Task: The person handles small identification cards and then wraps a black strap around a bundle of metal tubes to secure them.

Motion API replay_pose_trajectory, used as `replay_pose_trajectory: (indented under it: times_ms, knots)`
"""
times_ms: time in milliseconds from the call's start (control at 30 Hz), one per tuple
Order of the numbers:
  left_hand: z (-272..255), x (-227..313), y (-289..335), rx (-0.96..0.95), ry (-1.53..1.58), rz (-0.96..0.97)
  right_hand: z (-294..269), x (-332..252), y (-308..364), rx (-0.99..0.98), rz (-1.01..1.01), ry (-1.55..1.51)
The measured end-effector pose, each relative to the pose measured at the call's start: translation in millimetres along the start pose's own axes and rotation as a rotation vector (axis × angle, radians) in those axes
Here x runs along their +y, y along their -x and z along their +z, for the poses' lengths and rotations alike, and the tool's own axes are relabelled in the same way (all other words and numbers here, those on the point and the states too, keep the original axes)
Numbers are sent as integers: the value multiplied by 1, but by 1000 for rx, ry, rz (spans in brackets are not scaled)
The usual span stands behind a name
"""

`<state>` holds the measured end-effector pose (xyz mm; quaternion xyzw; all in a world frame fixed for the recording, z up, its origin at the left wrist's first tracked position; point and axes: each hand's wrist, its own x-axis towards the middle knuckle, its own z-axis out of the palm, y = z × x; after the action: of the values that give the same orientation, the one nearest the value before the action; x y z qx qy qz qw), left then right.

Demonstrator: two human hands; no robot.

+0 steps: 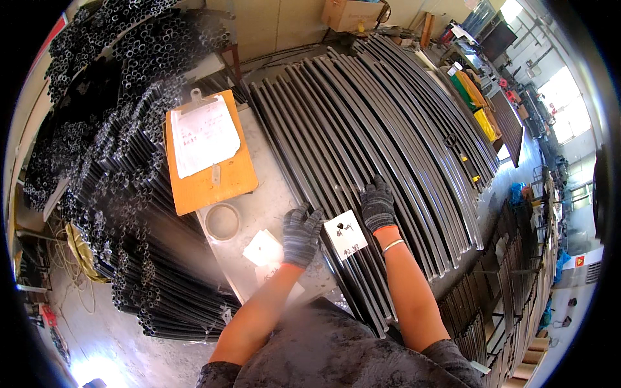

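Observation:
Both my hands wear grey striped knit gloves with orange cuffs. My left hand (302, 236) is at the left edge of a row of dark metal tubes (336, 129), its fingers apart and holding nothing I can see. Farther right, my right hand (378, 204) lies on top of the tubes with its fingers stretched forward. Between the hands a white card (345, 235) with handwriting rests on the tubes. Beside my left hand, on the pale tabletop (262, 165), lie several white slips (264, 248) and a roll of tape (222, 222).
An orange clipboard (249, 174) with white papers (206, 139) lies ahead on the left. Tall stacks of black tubes (136, 174) fill the left side. A black and yellow tool (467, 163) sits on the tubes at right. A cardboard box (352, 14) stands at the back.

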<state>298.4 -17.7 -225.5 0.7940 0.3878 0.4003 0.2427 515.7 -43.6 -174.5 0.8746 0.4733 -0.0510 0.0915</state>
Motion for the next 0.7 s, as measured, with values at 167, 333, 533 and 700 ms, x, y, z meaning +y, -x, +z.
replay_pose_trajectory:
  times_ms: [167, 333, 533, 700]
  knots:
    - [2, 0, 1, 6, -7, -55, 21, 6, -10, 71, 52, -190]
    - [2, 10, -15, 201, 860, -591, 8, -12, -8, 68, 65, -196]
    - [3, 7, -25, 63, 753, -672, 21, -14, -11, 184, 112, -287]
    - [5, 7, -18, 11, 824, -783, 23, -15, -14, 225, 180, -222]
